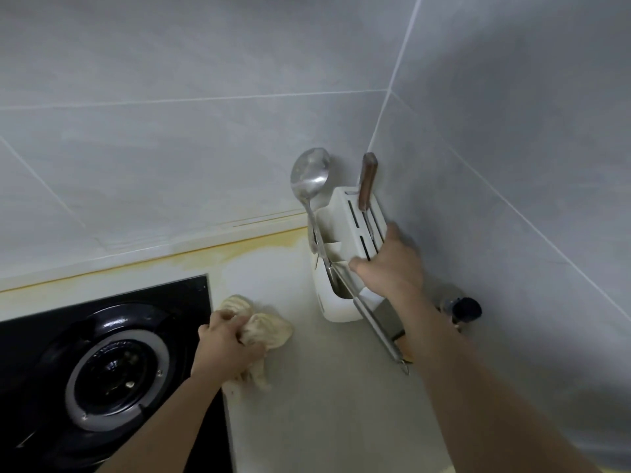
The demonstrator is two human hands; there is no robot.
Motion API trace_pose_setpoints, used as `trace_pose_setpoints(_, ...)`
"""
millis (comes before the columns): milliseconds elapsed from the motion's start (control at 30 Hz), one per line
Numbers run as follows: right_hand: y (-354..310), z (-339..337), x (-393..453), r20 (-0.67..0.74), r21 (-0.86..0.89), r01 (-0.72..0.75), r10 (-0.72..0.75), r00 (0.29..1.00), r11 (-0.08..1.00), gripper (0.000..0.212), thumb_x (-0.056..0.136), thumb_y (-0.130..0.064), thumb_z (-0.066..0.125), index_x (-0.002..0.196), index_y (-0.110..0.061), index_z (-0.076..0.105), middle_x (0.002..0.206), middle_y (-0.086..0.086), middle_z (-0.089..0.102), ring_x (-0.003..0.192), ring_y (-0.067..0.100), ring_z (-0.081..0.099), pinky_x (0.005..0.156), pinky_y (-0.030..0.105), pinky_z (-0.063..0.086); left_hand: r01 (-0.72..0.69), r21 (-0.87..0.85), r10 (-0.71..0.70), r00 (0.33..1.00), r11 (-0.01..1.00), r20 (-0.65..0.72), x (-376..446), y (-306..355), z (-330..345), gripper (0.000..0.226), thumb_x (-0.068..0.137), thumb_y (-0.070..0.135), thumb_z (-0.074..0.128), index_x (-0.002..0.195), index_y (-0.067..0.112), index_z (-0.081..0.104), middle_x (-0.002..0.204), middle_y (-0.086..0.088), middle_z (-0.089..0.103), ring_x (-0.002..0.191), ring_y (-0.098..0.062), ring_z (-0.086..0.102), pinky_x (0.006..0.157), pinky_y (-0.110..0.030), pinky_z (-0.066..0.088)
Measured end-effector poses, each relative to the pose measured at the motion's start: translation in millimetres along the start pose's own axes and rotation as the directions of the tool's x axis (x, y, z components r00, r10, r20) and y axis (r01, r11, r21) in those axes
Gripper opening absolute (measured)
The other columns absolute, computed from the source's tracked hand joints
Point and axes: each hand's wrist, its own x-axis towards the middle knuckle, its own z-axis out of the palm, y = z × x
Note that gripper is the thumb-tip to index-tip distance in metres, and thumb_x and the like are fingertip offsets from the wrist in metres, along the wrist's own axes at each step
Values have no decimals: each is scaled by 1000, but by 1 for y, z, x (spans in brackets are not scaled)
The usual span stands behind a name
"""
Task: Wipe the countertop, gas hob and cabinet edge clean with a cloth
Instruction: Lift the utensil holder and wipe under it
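My left hand [227, 343] grips a crumpled beige cloth [269, 329] pressed on the pale countertop [327, 397], just right of the black gas hob [102, 363]. My right hand [392, 264] reaches to the white utensil holder [341, 278] in the back right corner and holds its top edge, thumb on the front, fingers over the knife slots. The holder looks tilted. Yellow-brown staining runs along the countertop's back edge [259, 245].
A steel ladle [309, 175] and a wooden-handled knife [367, 180] stand in the holder. A long steel utensil handle [375, 329] sticks out low toward me. A dark knob-like fitting [467, 308] sits by the right wall. Grey tiled walls close the corner.
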Motion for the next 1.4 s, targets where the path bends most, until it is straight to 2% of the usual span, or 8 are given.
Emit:
trace_pose_setpoints(100,-1,-12,-21,11,79,-9,8,1000,997,53,77,-40,74,120,-23,48,93,-9,63,83,16,62,74,36,54,109,-584,-127,992,804,10,-23,13,3,41,72,40,74,112,30,74,104,2,73,102,-24,68,84,-32,55)
trace_pose_setpoints(200,-5,-22,-41,32,143,-33,29,999,989,68,72,-48,73,127,-18,48,90,-3,66,81,19,64,66,35,50,351,-924,-50,936,152,347,-49,23,15,43,60,32,84,93,11,66,72,-9,62,58,-22,61,51,-25,47)
trace_pose_setpoints(267,-10,-29,-52,41,160,-30,24,999,987,79,65,-55,71,131,-19,47,98,-1,68,90,25,65,76,42,55,427,-903,72,903,-41,424,-63,28,28,61,35,35,94,79,7,61,59,-11,53,39,-23,51,40,-23,44)
trace_pose_setpoints(433,-14,-40,-81,56,165,28,-38,998,986,64,73,-47,73,128,-23,51,98,-4,69,93,24,65,79,40,52,442,-850,210,894,-286,395,-93,68,48,47,85,37,54,118,5,65,122,-28,64,111,-45,60,101,-60,49)
trace_pose_setpoints(633,-7,-40,-105,97,137,-2,-11,995,991,105,77,-48,72,164,-26,18,126,0,64,121,28,56,99,45,48,447,-872,90,894,-197,438,-87,81,42,65,94,60,45,121,8,72,115,-22,70,96,-36,69,86,-44,55)
trace_pose_setpoints(900,6,-37,-118,125,282,-77,43,991,956,92,78,-36,75,158,-21,32,68,-4,70,68,-5,63,69,28,50,321,-946,-70,944,-40,323,-40,82,16,48,107,38,37,90,16,77,82,-9,75,74,-23,73,67,-30,53)
trace_pose_setpoints(1033,3,-46,-124,92,279,-57,32,995,959,103,75,-40,74,162,-27,21,56,-12,64,70,11,66,86,46,57,319,-948,-27,947,0,319,-19,83,7,46,106,36,40,91,14,77,81,-8,74,71,-21,72,71,-32,51)
trace_pose_setpoints(1400,3,-62,-156,128,161,0,-21,992,987,99,75,-47,76,160,-37,26,98,-16,66,99,12,62,87,38,52,350,-930,-112,925,-113,362,-6,104,-10,44,100,47,43,99,14,72,91,-13,71,85,-32,67,85,-40,50)
